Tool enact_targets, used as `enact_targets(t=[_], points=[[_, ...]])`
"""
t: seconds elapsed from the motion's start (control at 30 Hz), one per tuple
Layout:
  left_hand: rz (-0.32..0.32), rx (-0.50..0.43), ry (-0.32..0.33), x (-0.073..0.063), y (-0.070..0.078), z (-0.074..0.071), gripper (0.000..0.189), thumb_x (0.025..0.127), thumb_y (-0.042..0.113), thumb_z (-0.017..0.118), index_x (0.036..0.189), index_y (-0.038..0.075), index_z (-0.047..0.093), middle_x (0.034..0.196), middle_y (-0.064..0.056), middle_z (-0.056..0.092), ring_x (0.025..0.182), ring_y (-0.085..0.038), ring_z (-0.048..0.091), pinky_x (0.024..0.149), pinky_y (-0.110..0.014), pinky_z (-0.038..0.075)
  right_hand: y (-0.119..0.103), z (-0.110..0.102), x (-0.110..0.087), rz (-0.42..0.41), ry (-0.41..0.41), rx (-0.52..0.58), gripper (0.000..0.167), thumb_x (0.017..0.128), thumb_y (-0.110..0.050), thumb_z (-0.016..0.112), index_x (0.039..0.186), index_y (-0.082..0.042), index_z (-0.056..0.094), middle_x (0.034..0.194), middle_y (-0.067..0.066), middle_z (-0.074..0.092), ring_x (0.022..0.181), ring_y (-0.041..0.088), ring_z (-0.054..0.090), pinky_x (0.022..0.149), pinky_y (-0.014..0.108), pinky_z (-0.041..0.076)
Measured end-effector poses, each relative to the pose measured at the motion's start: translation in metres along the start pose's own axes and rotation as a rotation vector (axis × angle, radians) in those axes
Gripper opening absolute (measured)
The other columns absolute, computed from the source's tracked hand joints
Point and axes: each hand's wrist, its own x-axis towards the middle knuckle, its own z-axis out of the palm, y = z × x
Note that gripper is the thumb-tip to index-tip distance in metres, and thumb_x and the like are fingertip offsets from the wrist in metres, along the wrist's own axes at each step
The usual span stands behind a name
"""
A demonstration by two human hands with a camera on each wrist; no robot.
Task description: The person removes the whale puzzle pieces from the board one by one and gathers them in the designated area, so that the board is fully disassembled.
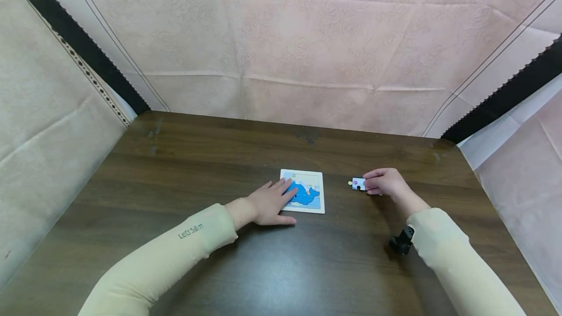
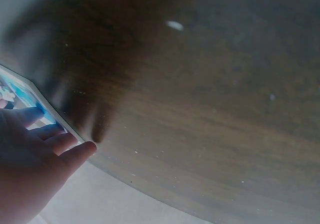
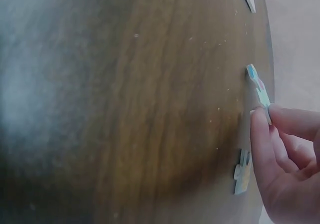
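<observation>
A small whale puzzle in a white-edged frame [image 1: 323, 194] lies on the table, a blue whale [image 1: 303, 196] showing in its picture. Across its left side rests my left hand [image 1: 272, 205], fingers spread and straight, covering part of the picture. To the right of the puzzle, my right hand [image 1: 386, 183] pinches a pale jigsaw piece [image 1: 357, 184] between thumb and fingers. In the right wrist view the pinched piece [image 3: 258, 86] is seen edge-on, and a second jigsaw piece [image 3: 242, 176] lies on the table below that hand.
The brown wooden table [image 1: 210, 160] ends at a far edge against a pale patterned cloth [image 1: 281, 38]. More cloth hangs at both sides. A black camera mount [image 1: 401, 241] sits at my right wrist, close over the tabletop.
</observation>
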Motion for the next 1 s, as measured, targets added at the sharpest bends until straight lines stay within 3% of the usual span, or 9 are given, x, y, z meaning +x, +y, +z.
enact_targets(t=[0.27, 0.5, 0.67, 0.87, 1.0], points=[[0.005, 0.0, 0.001, 0.0, 0.0, 0.0, 0.082, 0.088, 0.066, 0.04, 0.151, 0.019, 0.019, 0.159, -0.006, 0.008, 0.147, -0.023, 0.01, 0.117, -0.048, 0.017, 0.002, -0.003, -0.002, -0.014, 0.049, -0.113, 0.032, 0.092, -0.007, 0.056, 0.117, 0.013, 0.055, 0.085, 0.006, 0.067, 0.069, 0.008, 0.062, 0.068, 0.027, 0.057], [0.009, -0.011, 0.013, -0.002, 0.0, -0.001, 0.079, 0.089, 0.065, 0.041, 0.15, 0.019, 0.022, 0.159, -0.006, 0.011, 0.147, -0.024, 0.01, 0.117, -0.049, 0.013, -0.002, -0.003, -0.002, -0.011, 0.07, -0.129, 0.032, 0.093, -0.008, 0.055, 0.116, 0.013, 0.055, 0.084, 0.005, 0.068, 0.068, 0.009, 0.061, 0.066, 0.026, 0.057], [0.03, -0.005, 0.037, -0.002, -0.002, 0.002, 0.079, 0.089, 0.065, 0.04, 0.15, 0.017, 0.022, 0.159, -0.008, 0.01, 0.146, -0.027, 0.009, 0.118, -0.048, 0.011, -0.011, 0.003, -0.001, -0.001, 0.051, -0.116, 0.035, 0.092, -0.013, 0.057, 0.119, 0.011, 0.055, 0.094, 0.01, 0.068, 0.072, 0.008, 0.062, 0.07, 0.027, 0.057], [0.07, -0.019, 0.068, -0.007, -0.001, 0.002, 0.078, 0.09, 0.062, 0.043, 0.149, 0.015, 0.024, 0.158, -0.011, 0.011, 0.146, -0.029, 0.011, 0.118, -0.048, 0.012, -0.027, 0.017, 0.003, -0.015, -0.006, -0.048, 0.038, 0.092, -0.015, 0.058, 0.12, 0.009, 0.054, 0.087, 0.003, 0.068, 0.072, 0.007, 0.063, 0.074, 0.028, 0.057], [0.079, -0.007, 0.079, -0.011, -0.001, 0.004, 0.077, 0.089, 0.061, 0.045, 0.149, 0.016, 0.025, 0.158, -0.009, 0.014, 0.146, -0.028, 0.014, 0.118, -0.047, 0.013, -0.039, 0.032, 0.008, -0.026, -0.041, -0.03, 0.038, 0.092, -0.017, 0.058, 0.121, 0.008, 0.054, 0.099, 0.013, 0.068, 0.077, 0.012, 0.064, 0.075, 0.028, 0.056]])
